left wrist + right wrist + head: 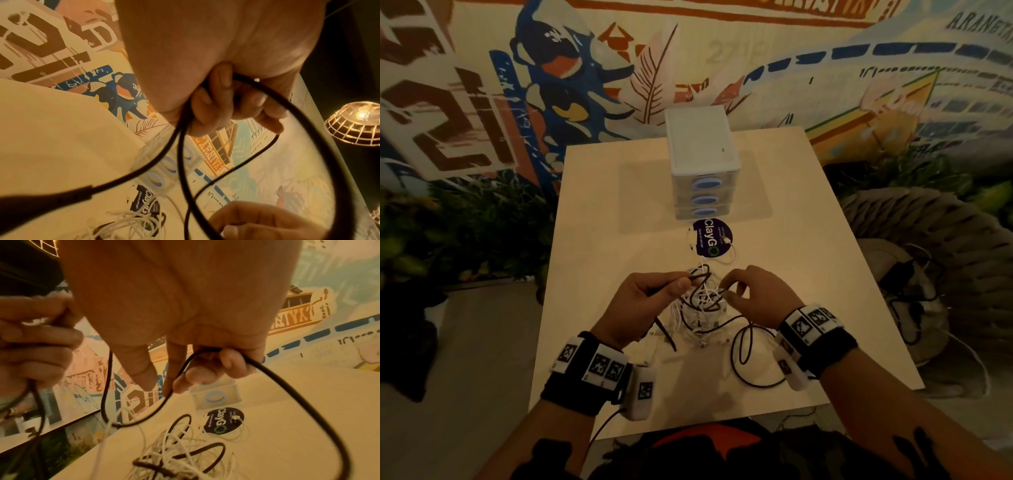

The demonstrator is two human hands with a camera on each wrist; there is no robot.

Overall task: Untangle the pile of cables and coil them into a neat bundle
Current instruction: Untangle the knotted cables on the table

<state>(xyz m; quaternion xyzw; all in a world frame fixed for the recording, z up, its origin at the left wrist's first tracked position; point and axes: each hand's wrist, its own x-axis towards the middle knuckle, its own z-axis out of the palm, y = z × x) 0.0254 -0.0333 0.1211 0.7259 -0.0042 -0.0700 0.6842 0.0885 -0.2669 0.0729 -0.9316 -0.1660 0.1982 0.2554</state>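
we see both hands raised a little above the tabletop, each holding the same black cable. the left hand has its fingers curled round a doubled stretch of that cable, thumb pressed on top, and the cable's dark plug end hangs down below this hand toward the near side. the right hand pinches another stretch between thumb and curled fingers; from under it the black cable runs down and makes a wide loop lying on the tabletop just by the right wrist. between and beneath the two hands sits the tangled pile of white cables, with black loops threaded through it. just beyond the hands a thin white strand trails over a round dark sticker reading "clay go", and past that, farther from us, stands a small white drawer unit with blue oval handles. a painted mural covers the wall behind. both wrists wear dark bands with black-and-white marker tags.
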